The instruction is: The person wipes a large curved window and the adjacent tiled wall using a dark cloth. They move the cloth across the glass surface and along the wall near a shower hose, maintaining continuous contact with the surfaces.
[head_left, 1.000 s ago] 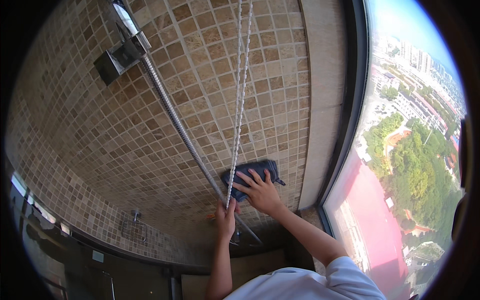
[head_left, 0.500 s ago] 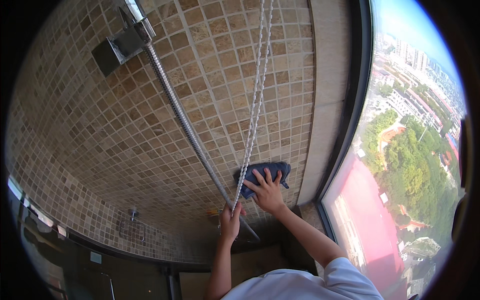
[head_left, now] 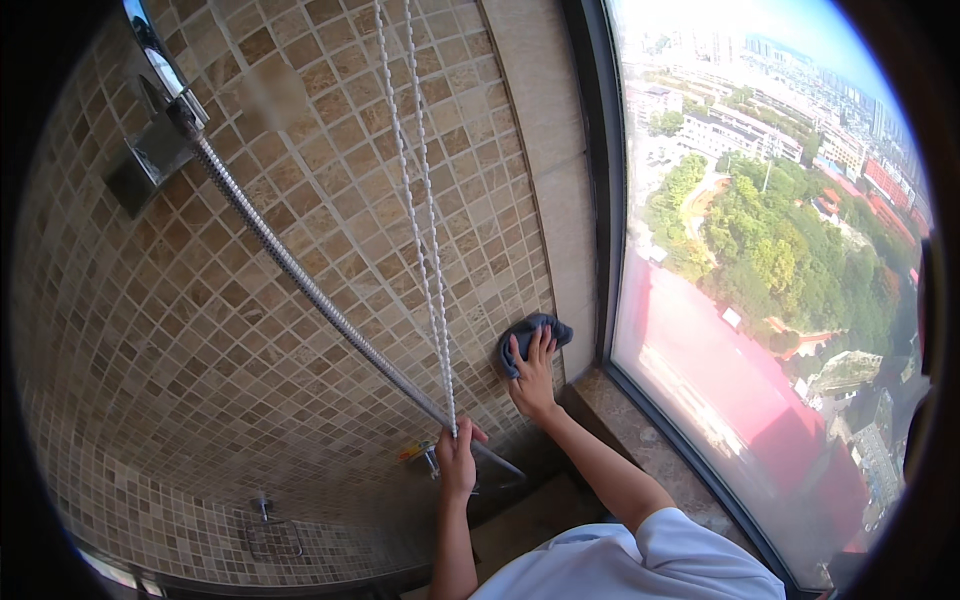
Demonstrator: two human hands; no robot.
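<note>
Pressed flat under the right hand (head_left: 533,372), fingers spread, a dark blue cloth (head_left: 532,335) sits at twelve o'clock on beige mosaic tile wall (head_left: 300,200), while the left hand (head_left: 457,455) clenches twin white beaded cords (head_left: 425,220).

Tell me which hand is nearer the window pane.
Right. The right hand presses a blue cloth on the tiled wall beside the window pane; the left hand grips the beaded cord, farther left.

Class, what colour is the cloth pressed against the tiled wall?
The crumpled cloth under the right hand is dark blue-grey, seen in the head view.
</note>
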